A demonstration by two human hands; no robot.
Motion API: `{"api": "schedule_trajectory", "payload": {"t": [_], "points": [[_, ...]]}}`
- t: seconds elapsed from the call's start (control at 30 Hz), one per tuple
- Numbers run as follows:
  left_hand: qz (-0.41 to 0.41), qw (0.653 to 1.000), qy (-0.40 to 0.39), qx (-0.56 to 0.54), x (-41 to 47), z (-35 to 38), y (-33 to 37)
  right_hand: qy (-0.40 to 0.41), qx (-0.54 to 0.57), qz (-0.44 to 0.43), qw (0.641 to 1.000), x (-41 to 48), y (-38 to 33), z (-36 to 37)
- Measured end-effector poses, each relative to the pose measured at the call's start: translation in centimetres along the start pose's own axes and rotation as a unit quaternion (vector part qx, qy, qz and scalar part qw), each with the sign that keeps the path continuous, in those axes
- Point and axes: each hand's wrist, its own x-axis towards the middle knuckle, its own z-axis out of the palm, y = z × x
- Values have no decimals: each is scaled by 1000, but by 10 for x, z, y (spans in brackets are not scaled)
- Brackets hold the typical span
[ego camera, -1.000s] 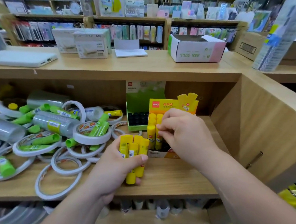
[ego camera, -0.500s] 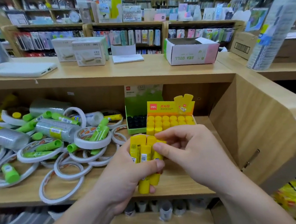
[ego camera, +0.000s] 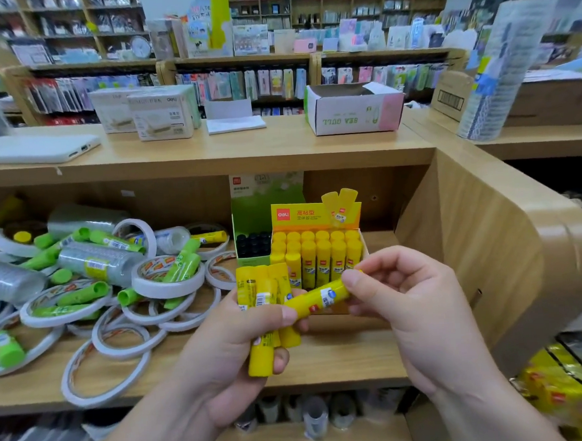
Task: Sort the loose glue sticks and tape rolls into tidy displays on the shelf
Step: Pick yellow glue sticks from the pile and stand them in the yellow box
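My left hand [ego camera: 242, 346] grips a bunch of yellow glue sticks [ego camera: 260, 290] upright in front of the shelf. My right hand [ego camera: 407, 302] pinches the cap end of one yellow glue stick [ego camera: 321, 298] that lies slanted out of the bunch. Behind the hands stands a yellow display box [ego camera: 316, 218] with rows of yellow glue sticks standing in it. A green display box [ego camera: 252, 216] with dark caps sits to its left. Loose white tape rolls [ego camera: 167, 282] and green glue sticks [ego camera: 83, 294] lie heaped on the shelf's left half.
The wooden shelf board [ego camera: 342, 360] ends at a side panel [ego camera: 483, 259] on the right. On the counter above are white boxes [ego camera: 164, 115], an open white carton [ego camera: 354, 109] and a flat white device [ego camera: 33, 149]. Clear tape packs [ego camera: 94, 263] lie in the heap.
My right hand left the yellow display box, came back to the bunch and now draws one stick out sideways. Both hands have moved nearer to me.
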Motion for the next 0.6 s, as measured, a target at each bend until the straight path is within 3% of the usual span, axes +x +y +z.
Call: {"api": "schedule_trajectory", "payload": {"t": [0.1, 0.2, 0.33, 0.4, 0.6], "points": [[0, 1000, 23, -2, 3, 4, 0, -84, -152, -38, 984, 2, -5, -16], [7, 999, 17, 30, 4, 7, 2, -170, -298, -107, 933, 4, -11, -22], [14, 997, -11, 74, 6, 13, 0, -229, -384, -172, 878, 8, -8, -12], [22, 997, -4, 77, 8, 15, 0, -228, -382, -162, 881, 11, -10, -12], [64, 984, 104, 129, 13, -7, 0, -116, -272, -114, 948, 29, -14, -12]]}}
